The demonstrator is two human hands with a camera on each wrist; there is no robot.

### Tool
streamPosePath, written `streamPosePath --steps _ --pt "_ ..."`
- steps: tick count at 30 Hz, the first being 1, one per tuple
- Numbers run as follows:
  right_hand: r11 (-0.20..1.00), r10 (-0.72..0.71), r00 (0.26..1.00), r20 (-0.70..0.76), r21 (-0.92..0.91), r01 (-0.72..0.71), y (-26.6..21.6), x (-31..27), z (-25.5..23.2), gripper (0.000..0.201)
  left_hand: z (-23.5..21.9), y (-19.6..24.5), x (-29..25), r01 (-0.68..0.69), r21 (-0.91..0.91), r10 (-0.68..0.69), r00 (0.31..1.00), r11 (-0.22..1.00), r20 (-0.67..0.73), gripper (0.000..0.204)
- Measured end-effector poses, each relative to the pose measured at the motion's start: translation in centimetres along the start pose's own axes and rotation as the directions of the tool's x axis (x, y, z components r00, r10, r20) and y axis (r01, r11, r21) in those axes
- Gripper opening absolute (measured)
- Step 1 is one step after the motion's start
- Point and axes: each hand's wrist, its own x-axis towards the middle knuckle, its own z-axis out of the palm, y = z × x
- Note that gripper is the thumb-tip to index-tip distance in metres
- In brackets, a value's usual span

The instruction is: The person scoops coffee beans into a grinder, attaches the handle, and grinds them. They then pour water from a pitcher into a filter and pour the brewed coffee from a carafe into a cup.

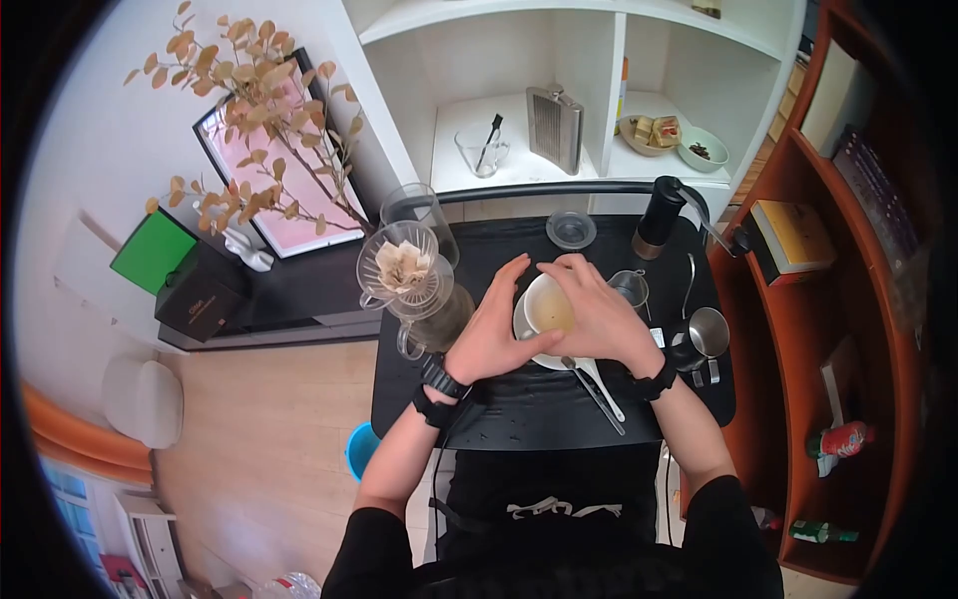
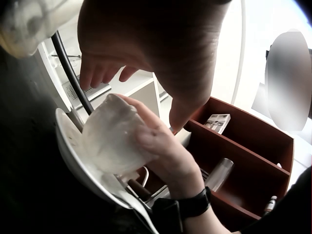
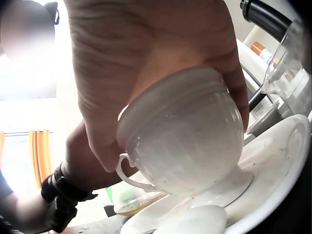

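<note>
A white cup (image 1: 547,302) with pale yellowish contents stands on a white saucer (image 3: 287,146); its handle shows in the right wrist view. From above, the right hand (image 1: 602,314) grips the cup (image 3: 185,136) by its rim, thumb on one side and fingers on the other. On the cup's left side the left hand (image 1: 491,329) is held with extended fingers, curving around the cup; in the left wrist view this hand (image 2: 151,44) shows a gap to the cup (image 2: 112,134). A white spoon (image 1: 602,391) leans out over the saucer's front edge beside a thin metal tool (image 1: 599,401).
Left of the hands stand a glass dripper (image 1: 399,265) with a paper filter and a glass server (image 1: 439,319). A black grinder (image 1: 659,215), a clear lid (image 1: 571,230), a small glass pitcher (image 1: 629,288) and a metal cup (image 1: 708,331) are behind and right on the black table (image 1: 499,414).
</note>
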Motion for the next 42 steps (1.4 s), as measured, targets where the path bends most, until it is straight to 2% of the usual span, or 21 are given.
streamPosePath --steps 2,4,9,12,15,20,24,27,30,33,36,39,42 --pt "0.997 0.023 1.000 0.019 0.073 -0.024 0.0 0.2 -0.4 0.090 -0.2 -0.3 0.3 0.059 -0.041 -0.056 0.996 0.997 0.075 0.092" --pt "0.996 -0.025 0.999 0.031 0.087 0.022 1.0 0.2 0.3 0.094 -0.4 -0.5 0.3 0.117 -0.085 -0.100 0.978 0.989 0.182 0.090" --pt "0.994 -0.087 0.996 0.006 0.073 0.086 1.8 -0.5 -0.2 0.104 -0.8 0.0 0.3 0.094 -0.145 -0.062 0.976 0.985 0.211 0.095" --pt "0.990 0.015 0.997 0.071 0.137 -0.024 1.6 -0.9 -0.5 0.110 -0.7 -0.7 0.1 0.058 -0.190 -0.018 0.979 0.980 0.205 0.096" --pt "0.987 0.054 0.993 0.104 0.147 -0.069 1.5 -0.5 -0.7 0.107 -0.4 -1.4 0.0 0.043 -0.232 -0.001 0.984 0.972 0.179 0.092" --pt "0.979 0.124 0.991 0.039 0.158 -0.129 1.1 -0.4 -0.5 0.104 -0.6 -1.4 0.0 0.086 -0.223 -0.047 0.984 0.971 0.173 0.081" --pt "0.984 0.123 0.989 -0.082 0.143 -0.110 1.6 -0.3 -0.1 0.098 -0.3 -1.8 -0.2 0.085 -0.246 -0.075 0.996 0.966 0.049 0.069" --pt "0.968 0.159 0.978 -0.134 0.214 -0.128 1.5 -0.1 -0.2 0.095 0.1 -2.3 -0.3 0.081 -0.274 -0.093 0.995 0.958 -0.029 0.049" --pt "0.961 0.196 0.958 -0.208 0.234 -0.145 2.5 -0.3 0.6 0.094 0.6 -3.3 -0.7 0.135 -0.353 -0.142 0.990 0.926 0.007 0.026" --pt "0.961 0.200 0.953 -0.226 0.235 -0.146 2.3 -0.3 0.5 0.094 1.1 -4.0 -0.7 0.232 -0.640 -0.226 0.970 0.732 0.093 0.016" --pt "0.976 0.177 0.957 -0.228 0.164 -0.141 1.4 -0.2 0.2 0.094 1.1 -3.7 -0.5 0.213 -0.669 -0.193 0.976 0.712 0.105 0.020" --pt "0.989 0.101 0.962 -0.254 0.127 -0.070 1.1 -0.2 0.2 0.096 1.3 -3.7 -0.5 0.184 -0.609 -0.151 0.983 0.772 0.105 0.029" --pt "0.996 0.064 0.956 -0.287 0.072 -0.045 0.8 -0.4 0.3 0.097 1.4 -3.9 -0.6 0.257 -0.562 -0.217 0.966 0.786 0.138 0.038"
